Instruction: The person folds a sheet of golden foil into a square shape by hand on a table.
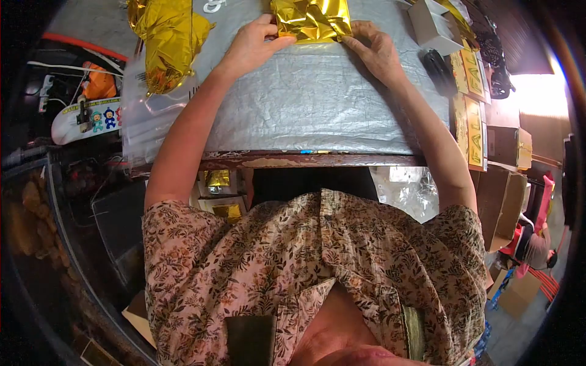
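Note:
A shiny gold foil packet (pixel 312 21), creased on top, lies on the silver-grey sheet (pixel 305 104) at the far middle of the table; the view cuts off its far side. My left hand (pixel 257 46) is closed on its left near corner, thumb along the near edge and fingers bent at the side. At the right near corner my right hand (pixel 375 52) pinches the foil, thumb in front and fingers curled behind. Crumpled gold foil (pixel 171 49) rests left of my left hand. An open white box (pixel 434 27) stands right of my right hand.
A black object (pixel 437 72) lies by the table's right edge, beside yellow printed boxes (pixel 470 128). Cardboard boxes (pixel 503 204) stand farther right, with a person (pixel 534 244) beyond. A decorated board (pixel 91 119) is at left. The table's worn edge (pixel 274 160) runs before my body.

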`<state>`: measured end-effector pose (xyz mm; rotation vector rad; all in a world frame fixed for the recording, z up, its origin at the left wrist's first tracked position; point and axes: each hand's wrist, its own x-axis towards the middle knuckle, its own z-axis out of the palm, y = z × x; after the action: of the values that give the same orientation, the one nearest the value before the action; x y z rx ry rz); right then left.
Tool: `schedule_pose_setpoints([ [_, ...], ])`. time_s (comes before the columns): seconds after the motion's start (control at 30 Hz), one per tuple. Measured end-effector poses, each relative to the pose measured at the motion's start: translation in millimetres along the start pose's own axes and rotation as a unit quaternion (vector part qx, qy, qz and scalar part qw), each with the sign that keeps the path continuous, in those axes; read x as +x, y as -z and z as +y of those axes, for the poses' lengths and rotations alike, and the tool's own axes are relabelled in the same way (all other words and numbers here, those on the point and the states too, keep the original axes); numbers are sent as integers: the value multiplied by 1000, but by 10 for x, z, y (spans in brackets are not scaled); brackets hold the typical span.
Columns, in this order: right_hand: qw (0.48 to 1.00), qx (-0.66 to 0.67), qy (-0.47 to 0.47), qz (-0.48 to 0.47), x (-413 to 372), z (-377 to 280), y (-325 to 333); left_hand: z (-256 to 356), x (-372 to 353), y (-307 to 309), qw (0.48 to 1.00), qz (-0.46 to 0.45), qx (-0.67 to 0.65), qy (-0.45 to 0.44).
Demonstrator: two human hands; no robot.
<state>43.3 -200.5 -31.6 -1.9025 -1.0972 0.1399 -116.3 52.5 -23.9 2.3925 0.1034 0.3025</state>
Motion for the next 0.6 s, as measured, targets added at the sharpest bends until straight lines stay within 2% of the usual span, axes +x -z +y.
schedule_pose_setpoints([
  [0.03,1000,-15,26,5,-3,-1,3,-42,5,-32,1000,9,-26,-6],
  [0.1,1000,-14,22,5,-12,0,3,-37,-18,-64,998,17,-52,-12],
  [0.17,1000,-12,18,5,-26,-4,9,-35,-75,-99,992,65,-109,0],
  [0.23,999,-43,24,13,-49,-17,13,-94,-73,-124,993,78,-92,-7],
  [0.3,1000,-14,17,11,-57,48,10,-98,-87,-124,993,91,-76,-12],
  [0.33,1000,14,9,11,-57,81,12,-91,-85,-140,990,100,-92,-20],
  [0.5,1000,-8,26,14,-57,48,27,-92,-82,-162,985,112,-125,-35],
  [0.6,1000,-20,15,13,-76,-16,35,-109,-98,-180,985,156,-78,-10],
])
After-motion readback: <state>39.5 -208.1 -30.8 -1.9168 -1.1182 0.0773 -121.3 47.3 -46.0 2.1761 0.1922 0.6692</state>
